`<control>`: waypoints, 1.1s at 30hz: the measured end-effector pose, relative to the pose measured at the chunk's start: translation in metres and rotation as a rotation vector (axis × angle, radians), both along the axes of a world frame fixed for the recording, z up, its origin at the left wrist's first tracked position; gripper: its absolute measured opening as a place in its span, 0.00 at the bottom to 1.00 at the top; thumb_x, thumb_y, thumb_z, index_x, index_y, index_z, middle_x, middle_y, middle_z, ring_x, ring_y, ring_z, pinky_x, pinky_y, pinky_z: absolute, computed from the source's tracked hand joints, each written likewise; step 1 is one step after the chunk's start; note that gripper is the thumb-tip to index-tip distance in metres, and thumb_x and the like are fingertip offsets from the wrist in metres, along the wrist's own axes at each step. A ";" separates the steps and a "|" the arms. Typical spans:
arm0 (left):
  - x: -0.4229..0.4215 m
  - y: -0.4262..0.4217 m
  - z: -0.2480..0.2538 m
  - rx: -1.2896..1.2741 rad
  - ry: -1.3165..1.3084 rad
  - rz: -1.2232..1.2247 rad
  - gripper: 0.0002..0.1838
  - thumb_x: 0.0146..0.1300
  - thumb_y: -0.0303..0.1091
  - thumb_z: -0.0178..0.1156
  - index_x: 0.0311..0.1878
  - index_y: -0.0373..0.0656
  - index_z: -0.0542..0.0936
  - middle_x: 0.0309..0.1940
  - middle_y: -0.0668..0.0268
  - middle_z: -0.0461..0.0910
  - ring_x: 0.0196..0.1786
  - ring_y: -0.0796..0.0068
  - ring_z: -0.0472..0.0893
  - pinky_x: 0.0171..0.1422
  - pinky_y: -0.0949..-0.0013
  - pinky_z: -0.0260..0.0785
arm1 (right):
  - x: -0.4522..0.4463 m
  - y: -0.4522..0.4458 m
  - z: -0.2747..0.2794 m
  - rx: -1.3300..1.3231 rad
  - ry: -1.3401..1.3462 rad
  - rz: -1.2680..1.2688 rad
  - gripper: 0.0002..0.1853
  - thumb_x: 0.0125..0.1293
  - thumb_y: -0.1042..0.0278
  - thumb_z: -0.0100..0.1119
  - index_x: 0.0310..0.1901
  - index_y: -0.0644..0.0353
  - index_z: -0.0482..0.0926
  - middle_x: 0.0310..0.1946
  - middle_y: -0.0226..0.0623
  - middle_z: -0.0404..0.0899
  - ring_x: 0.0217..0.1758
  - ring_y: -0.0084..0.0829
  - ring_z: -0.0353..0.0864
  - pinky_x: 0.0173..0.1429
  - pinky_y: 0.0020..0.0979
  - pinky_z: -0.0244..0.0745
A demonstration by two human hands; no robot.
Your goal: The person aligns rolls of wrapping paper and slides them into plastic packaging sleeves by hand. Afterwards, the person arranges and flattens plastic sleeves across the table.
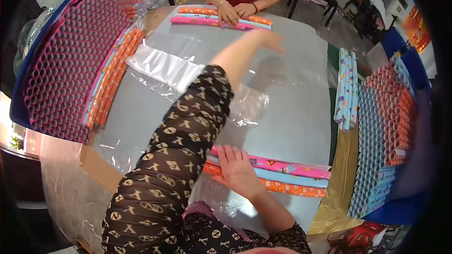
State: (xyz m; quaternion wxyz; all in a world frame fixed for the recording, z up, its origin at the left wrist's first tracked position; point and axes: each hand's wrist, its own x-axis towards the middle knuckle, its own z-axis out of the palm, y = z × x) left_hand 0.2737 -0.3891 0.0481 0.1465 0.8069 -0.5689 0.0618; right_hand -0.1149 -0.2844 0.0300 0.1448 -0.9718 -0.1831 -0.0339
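My right hand (238,173) lies flat across a pink wrapping paper roll (292,166), a light blue roll (294,178) and an orange roll (296,189), side by side at the near table edge. Its fingers are stretched out and the thumb sticks out to the left. My left arm, in a sheer patterned sleeve, reaches over the table; my left hand (272,42) is smeared by motion, just short of the far set of rolls. A clear plastic sleeve (165,68) lies left of that arm, and more crinkled clear film (249,103) lies right of it.
Across the table, a person in a red apron rests both hands on pink, blue and orange rolls (188,20). A blue bin (19,99) packed with rolls stands left, orange rolls (110,80) beside it. Blue patterned rolls (347,89) and stacked rolls (372,150) are right.
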 end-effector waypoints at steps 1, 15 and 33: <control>0.063 -0.013 -0.022 0.007 0.003 -0.008 0.24 0.69 0.55 0.51 0.53 0.43 0.76 0.50 0.60 0.80 0.48 0.66 0.79 0.56 0.59 0.67 | 0.000 0.001 0.000 0.001 0.015 -0.006 0.47 0.49 0.44 0.69 0.63 0.72 0.63 0.55 0.48 0.69 0.57 0.44 0.68 0.59 0.42 0.65; 0.024 0.267 0.007 0.366 0.313 0.680 0.46 0.56 0.46 0.64 0.71 0.28 0.57 0.62 0.38 0.70 0.64 0.49 0.73 0.66 0.58 0.67 | -0.007 0.002 -0.007 0.010 -0.016 -0.029 0.44 0.51 0.46 0.69 0.63 0.70 0.64 0.52 0.46 0.70 0.58 0.42 0.69 0.60 0.40 0.65; -0.039 0.214 0.060 0.456 0.109 0.535 0.40 0.60 0.47 0.61 0.72 0.42 0.60 0.66 0.46 0.68 0.68 0.48 0.68 0.70 0.56 0.63 | -0.009 0.003 -0.018 -0.013 -0.104 -0.031 0.43 0.52 0.46 0.69 0.61 0.70 0.67 0.50 0.45 0.71 0.56 0.41 0.71 0.58 0.39 0.66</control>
